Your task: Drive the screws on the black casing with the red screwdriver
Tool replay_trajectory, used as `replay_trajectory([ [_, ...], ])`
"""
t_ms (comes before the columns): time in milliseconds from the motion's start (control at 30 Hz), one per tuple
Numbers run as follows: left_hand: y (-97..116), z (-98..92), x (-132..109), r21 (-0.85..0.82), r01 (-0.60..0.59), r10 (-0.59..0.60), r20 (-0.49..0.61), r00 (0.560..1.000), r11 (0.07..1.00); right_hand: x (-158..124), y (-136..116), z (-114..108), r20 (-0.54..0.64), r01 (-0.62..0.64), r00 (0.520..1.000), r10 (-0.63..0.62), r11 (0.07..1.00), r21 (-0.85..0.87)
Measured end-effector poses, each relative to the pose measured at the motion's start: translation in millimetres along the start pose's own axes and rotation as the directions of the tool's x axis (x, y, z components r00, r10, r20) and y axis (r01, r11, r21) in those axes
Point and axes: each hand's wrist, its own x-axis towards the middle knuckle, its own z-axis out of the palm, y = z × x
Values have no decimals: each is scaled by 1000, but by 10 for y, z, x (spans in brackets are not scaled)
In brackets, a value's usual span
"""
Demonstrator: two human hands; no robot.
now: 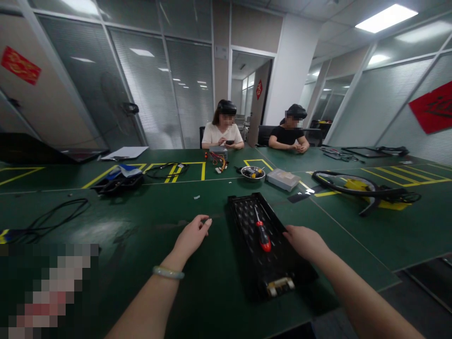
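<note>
A long black perforated panel [247,212] lies on the green table [148,226] in front of me. A red-handled screwdriver [263,236] rests on top of it. My right hand [305,241] rests on the panel's right edge with its fingers curled; what they hold, if anything, is hidden. My left hand [192,235] hovers left of the panel, thumb and fingers pinched together on something too small to make out. A pale bracelet [168,272] circles my left wrist.
Two people sit at the far side of the table. A metal bowl [253,173], a grey box [283,179], loose cables [56,212], a black bag [118,181] and a yellow-and-black device [367,190] lie about. The table's edge runs near right.
</note>
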Motion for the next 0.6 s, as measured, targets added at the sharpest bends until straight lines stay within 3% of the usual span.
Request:
replay_trajectory([
  [400, 25, -32, 0, 44, 50, -52, 45, 998, 998, -173, 1903, -76, -9, -332, 943, 332, 942, -50],
  [600, 44, -45, -27, 43, 65, -68, 66, 995, 997, -119, 2486, -185, -95, -428, 900, 426, 904, 7],
])
